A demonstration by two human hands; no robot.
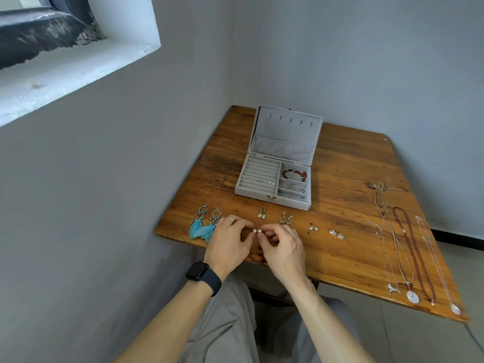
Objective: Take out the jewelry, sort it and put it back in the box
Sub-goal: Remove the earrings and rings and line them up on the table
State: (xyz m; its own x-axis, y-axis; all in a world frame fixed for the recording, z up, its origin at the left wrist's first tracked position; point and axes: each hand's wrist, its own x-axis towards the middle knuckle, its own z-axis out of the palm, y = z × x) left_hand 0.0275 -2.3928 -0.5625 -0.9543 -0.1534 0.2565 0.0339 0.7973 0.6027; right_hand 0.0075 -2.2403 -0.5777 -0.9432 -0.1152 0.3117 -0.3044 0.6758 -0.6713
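Left hand (230, 242), right hand (281, 247) pinch studs (259, 231) (feather earrings (204, 227) beside)

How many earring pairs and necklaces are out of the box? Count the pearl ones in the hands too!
Earring pairs lying loose, like the blue feather earrings: 5
Pearl earrings pinched between the left hand and right hand: 1 pair
Necklaces, like the red bead necklace: 4
Total: 10
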